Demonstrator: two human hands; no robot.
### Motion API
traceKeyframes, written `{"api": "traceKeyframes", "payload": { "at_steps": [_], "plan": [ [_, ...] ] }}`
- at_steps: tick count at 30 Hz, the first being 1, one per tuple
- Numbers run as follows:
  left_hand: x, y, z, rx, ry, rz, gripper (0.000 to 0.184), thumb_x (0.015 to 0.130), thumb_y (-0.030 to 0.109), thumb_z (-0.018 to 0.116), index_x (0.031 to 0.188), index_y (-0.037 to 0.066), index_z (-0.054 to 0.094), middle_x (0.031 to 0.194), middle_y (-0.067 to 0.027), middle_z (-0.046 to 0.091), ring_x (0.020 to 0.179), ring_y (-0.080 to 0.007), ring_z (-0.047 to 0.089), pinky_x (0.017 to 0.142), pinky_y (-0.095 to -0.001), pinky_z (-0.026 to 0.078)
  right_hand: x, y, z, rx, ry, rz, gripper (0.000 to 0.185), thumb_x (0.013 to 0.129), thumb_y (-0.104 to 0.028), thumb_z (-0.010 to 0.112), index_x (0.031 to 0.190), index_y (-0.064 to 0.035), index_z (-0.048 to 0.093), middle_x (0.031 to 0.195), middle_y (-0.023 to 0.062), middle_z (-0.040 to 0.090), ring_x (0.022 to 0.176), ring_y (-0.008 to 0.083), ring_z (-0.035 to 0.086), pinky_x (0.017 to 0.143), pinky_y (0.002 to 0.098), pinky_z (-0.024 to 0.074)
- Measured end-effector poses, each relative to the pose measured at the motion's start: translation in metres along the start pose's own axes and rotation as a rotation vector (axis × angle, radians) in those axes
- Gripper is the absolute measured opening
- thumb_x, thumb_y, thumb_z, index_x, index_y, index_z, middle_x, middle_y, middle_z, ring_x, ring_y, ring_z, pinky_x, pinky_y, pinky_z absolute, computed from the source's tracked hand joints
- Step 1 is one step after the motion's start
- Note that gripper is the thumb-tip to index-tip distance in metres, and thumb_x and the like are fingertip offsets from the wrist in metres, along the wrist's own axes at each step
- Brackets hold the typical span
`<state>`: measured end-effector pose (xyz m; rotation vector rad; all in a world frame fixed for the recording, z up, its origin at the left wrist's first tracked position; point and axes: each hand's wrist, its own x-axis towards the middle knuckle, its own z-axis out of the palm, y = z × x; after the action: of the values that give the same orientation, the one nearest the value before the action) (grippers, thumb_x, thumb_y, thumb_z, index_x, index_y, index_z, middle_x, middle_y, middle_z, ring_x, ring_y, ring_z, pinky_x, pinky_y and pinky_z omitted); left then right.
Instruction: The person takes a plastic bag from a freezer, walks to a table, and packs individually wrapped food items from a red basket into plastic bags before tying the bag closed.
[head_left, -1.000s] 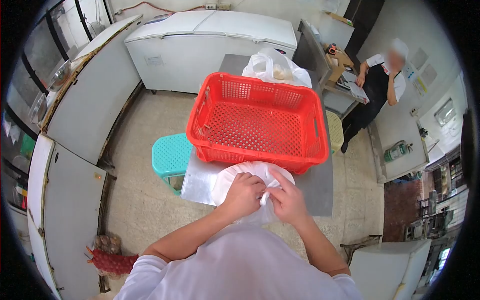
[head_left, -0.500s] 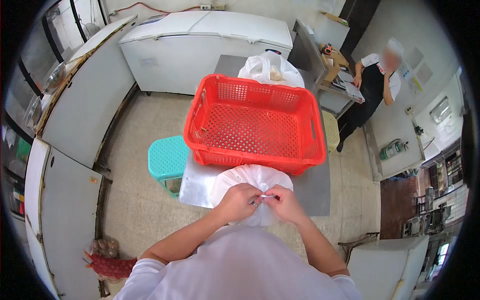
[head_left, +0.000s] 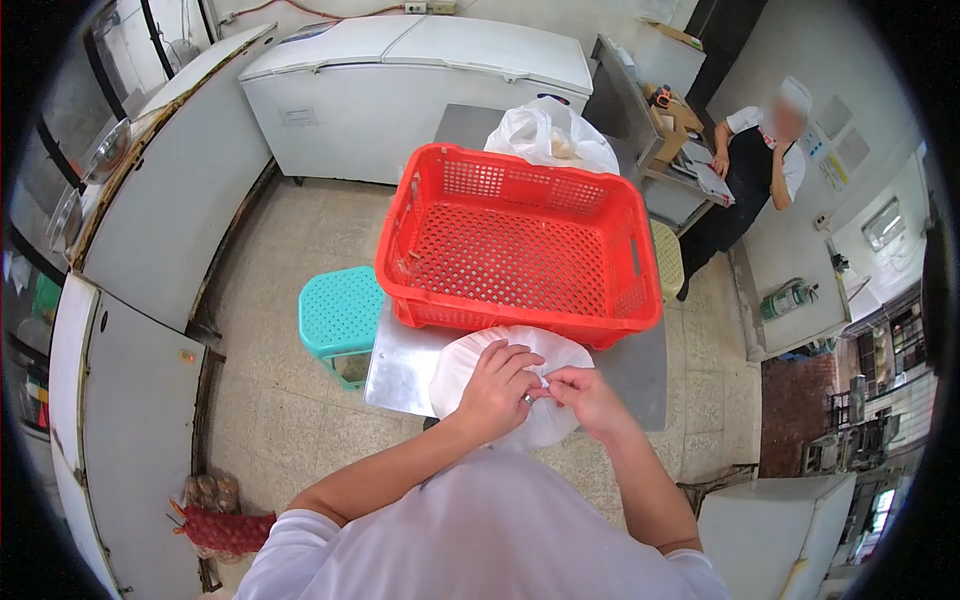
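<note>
A full white plastic bag (head_left: 460, 365) rests on the front edge of the metal table, up against my shirt. My left hand (head_left: 497, 392) lies across its top, upper fingers raised and loosely spread, lower fingertips at the gathered neck. On the neck's other side, my right hand (head_left: 590, 398) pinches the twisted plastic between thumb and fingers. The knot or twist is mostly covered by my fingertips. Right behind the bag stands a red perforated plastic crate (head_left: 520, 255), with only a small scrap seen inside.
Behind the crate sits another white plastic bag (head_left: 530, 140) on the metal table (head_left: 640, 390). A turquoise stool (head_left: 340, 310) is at the left. White chest freezers (head_left: 420, 95) line the back and left. A person (head_left: 755, 170) stands at a desk, back right.
My left hand has lifted and opened its upper fingers over the bag, while my right hand keeps pinching the neck. The whole view has shifted slightly.
</note>
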<state>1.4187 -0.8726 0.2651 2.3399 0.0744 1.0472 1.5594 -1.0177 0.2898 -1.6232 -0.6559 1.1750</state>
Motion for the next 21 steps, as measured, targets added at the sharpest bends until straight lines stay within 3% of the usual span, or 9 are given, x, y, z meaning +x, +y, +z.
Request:
{"api": "traceKeyframes", "payload": {
  "at_steps": [3, 6, 9, 12, 14, 16, 18, 21],
  "plan": [
    [-0.003, -0.004, -0.002, 0.026, -0.103, -0.035, 0.016, 0.075, 0.012, 0.079, 0.081, 0.006, 0.065, 0.111, -0.0097, 0.065, 0.115, -0.0319, 0.059, 0.106, -0.0549, 0.04, -0.008, -0.017, 0.008, -0.36, 0.127, -0.139, 0.013, 0.093, -0.007, 0.064, 0.095, 0.003, 0.072, 0.086, 0.0085, 0.071, 0.08, 0.0205, 0.066, 0.074, 0.036, 0.052],
    [-0.007, 0.005, -0.011, 0.102, -0.288, -0.078, 0.015, 0.077, 0.015, 0.078, 0.08, 0.006, 0.066, 0.109, -0.0104, 0.063, 0.117, -0.0309, 0.057, 0.108, -0.0555, 0.037, -0.001, 0.014, -0.019, -0.667, 0.344, -0.307, 0.012, 0.086, -0.007, 0.069, 0.094, 0.0004, 0.072, 0.082, 0.0133, 0.069, 0.08, 0.03, 0.067, 0.072, 0.0413, 0.0529],
    [-0.009, 0.003, -0.008, 0.072, -0.365, -0.105, 0.014, 0.078, 0.016, 0.077, 0.079, 0.007, 0.066, 0.108, -0.0112, 0.064, 0.115, -0.03, 0.058, 0.107, -0.0547, 0.037, 0.004, 0.036, -0.016, -0.72, 0.393, -0.248, 0.017, 0.082, -0.009, 0.071, 0.098, -0.0054, 0.074, 0.094, 0.0152, 0.069, 0.091, 0.0363, 0.066, 0.079, 0.0445, 0.0533],
    [-0.009, -0.013, -0.011, -0.069, -0.273, -0.102, 0.013, 0.078, 0.013, 0.077, 0.08, 0.008, 0.066, 0.107, -0.013, 0.066, 0.109, -0.0316, 0.061, 0.1, -0.0515, 0.043, -0.013, 0.007, -0.008, -0.91, 0.425, -0.437, 0.025, 0.082, -0.014, 0.073, 0.105, -0.0079, 0.072, 0.115, 0.0156, 0.067, 0.108, 0.0345, 0.061, 0.09, 0.0459, 0.0505],
    [0.0, -0.023, -0.014, -0.153, -0.175, -0.142, 0.014, 0.078, 0.008, 0.077, 0.086, 0.007, 0.066, 0.109, -0.0162, 0.066, 0.106, -0.0351, 0.062, 0.097, -0.0487, 0.047, -0.021, -0.007, 0.008, -0.95, 0.298, -0.6, 0.042, 0.078, -0.023, 0.079, 0.116, -0.0087, 0.069, 0.123, 0.0133, 0.061, 0.121, 0.0358, 0.052, 0.102, 0.0471, 0.0435],
    [0.02, -0.023, -0.021, -0.205, -0.097, -0.212, 0.017, 0.078, 0.005, 0.076, 0.092, 0.006, 0.066, 0.11, -0.0183, 0.066, 0.106, -0.0373, 0.061, 0.096, -0.0472, 0.048, -0.017, 0.004, 0.03, -1.063, 0.226, -0.471, 0.048, 0.077, -0.031, 0.08, 0.115, -0.0043, 0.067, 0.12, 0.0122, 0.061, 0.12, 0.0368, 0.051, 0.103, 0.0459, 0.042],
    [0.035, -0.031, -0.018, -0.199, -0.087, -0.196, 0.017, 0.08, 0.005, 0.075, 0.093, 0.005, 0.065, 0.11, -0.0183, 0.066, 0.106, -0.0374, 0.061, 0.094, -0.0471, 0.048, -0.016, 0.016, 0.041, -1.156, 0.378, -0.462, 0.036, 0.078, -0.029, 0.078, 0.101, -0.0042, 0.068, 0.102, 0.0114, 0.064, 0.109, 0.0316, 0.056, 0.096, 0.0461, 0.0434],
    [0.06, -0.035, -0.014, -0.236, -0.101, -0.157, 0.016, 0.081, 0.002, 0.074, 0.093, 0.003, 0.063, 0.108, -0.0187, 0.065, 0.105, -0.0368, 0.06, 0.093, -0.0464, 0.047, -0.02, 0.029, 0.034, -1.128, 0.362, -0.367, 0.025, 0.075, -0.025, 0.077, 0.09, -0.0075, 0.066, 0.094, 0.0096, 0.065, 0.103, 0.0305, 0.058, 0.09, 0.0444, 0.0427]
  ]
}}
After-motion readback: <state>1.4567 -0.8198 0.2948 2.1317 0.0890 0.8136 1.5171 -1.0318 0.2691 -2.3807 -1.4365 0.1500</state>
